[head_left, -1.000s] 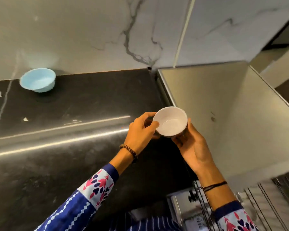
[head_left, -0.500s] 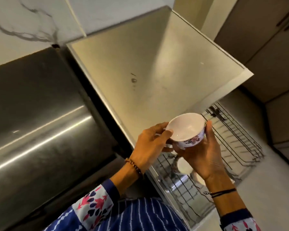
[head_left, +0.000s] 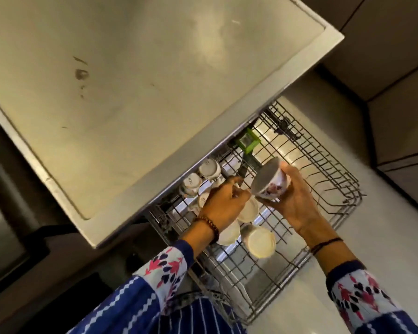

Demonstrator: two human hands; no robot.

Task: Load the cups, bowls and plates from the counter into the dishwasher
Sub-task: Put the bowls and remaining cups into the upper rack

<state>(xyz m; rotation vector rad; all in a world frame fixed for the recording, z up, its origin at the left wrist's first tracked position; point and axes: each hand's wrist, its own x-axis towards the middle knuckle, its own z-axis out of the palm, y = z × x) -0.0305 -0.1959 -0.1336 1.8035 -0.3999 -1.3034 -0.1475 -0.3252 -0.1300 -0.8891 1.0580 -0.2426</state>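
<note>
My right hand [head_left: 293,203] holds the floral bowl [head_left: 269,183] over the pulled-out wire rack [head_left: 328,189] of the dishwasher. My right fingers [head_left: 287,169] are curled round its base and outer wall, clamped firmly on it. The bowl is tipped on its side, with its mouth facing up and left, toward the pale worktop [head_left: 130,80] that overhangs the rack's far edge. It hangs clear of the wires.

My left hand [head_left: 222,203] reaches down into the rack just left of the bowl, its back toward me. My left fingers [head_left: 237,183] bend down among the crockery, and I cannot tell whether they grip anything or only rest there. One knuckle lies very near the bowl's rim, but whether it touches is unclear.

Two white cups [head_left: 209,168] stand base up at the rack's back left corner, partly under the worktop's edge. A third is mostly hidden behind my left hand. Three cream dishes [head_left: 261,241] sit nearer me in the rack, close together, two of them partly covered by my left wrist. A green plastic piece [head_left: 247,141] sits at the rack's rear edge.

A beaded bracelet [head_left: 209,224] circles my left wrist and a dark thread band [head_left: 325,244] my right. Both sleeves are blue and white with pink and navy motifs. Pale floor [head_left: 348,273] shows beyond the rack, and dark cabinet fronts [head_left: 396,92] rise at the right.
</note>
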